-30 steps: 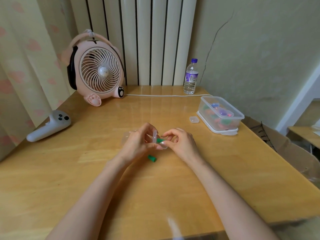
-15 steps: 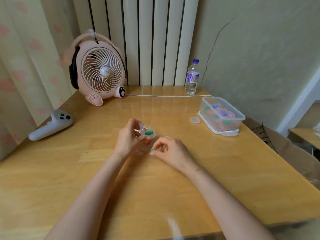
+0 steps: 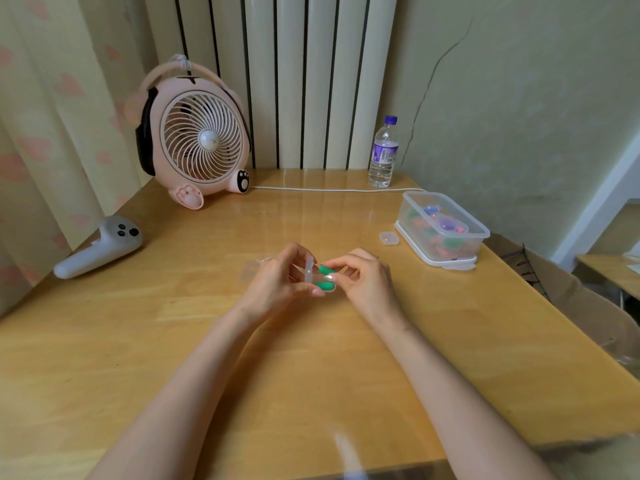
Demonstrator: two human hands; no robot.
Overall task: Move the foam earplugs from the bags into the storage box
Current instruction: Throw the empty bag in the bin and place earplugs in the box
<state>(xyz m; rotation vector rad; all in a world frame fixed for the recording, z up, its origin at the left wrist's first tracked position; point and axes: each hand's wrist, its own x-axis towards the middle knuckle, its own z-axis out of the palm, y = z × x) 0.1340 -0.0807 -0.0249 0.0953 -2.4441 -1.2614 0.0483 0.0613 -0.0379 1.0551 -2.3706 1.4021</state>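
Note:
My left hand (image 3: pixel 277 284) holds a small clear plastic case (image 3: pixel 309 269) with its lid up, above the middle of the table. One green foam earplug (image 3: pixel 328 286) lies in the case. My right hand (image 3: pixel 367 280) pinches a second green earplug (image 3: pixel 325 270) right at the case's opening. A flat clear bag (image 3: pixel 250 271) lies on the table just behind my left hand. The clear storage box (image 3: pixel 479 233) stands at the right edge of the table and holds several colourful earplugs and small cases.
A small shut clear case (image 3: pixel 389 238) lies left of the storage box. A pink fan (image 3: pixel 197 140) and water bottle (image 3: pixel 382 154) stand at the back, joined by a white cable (image 3: pixel 329 189). A white controller (image 3: pixel 98 247) lies at the left.
My right hand picked the green earplug off the table and brought it up to the case. My left hand shifted slightly right with the case.

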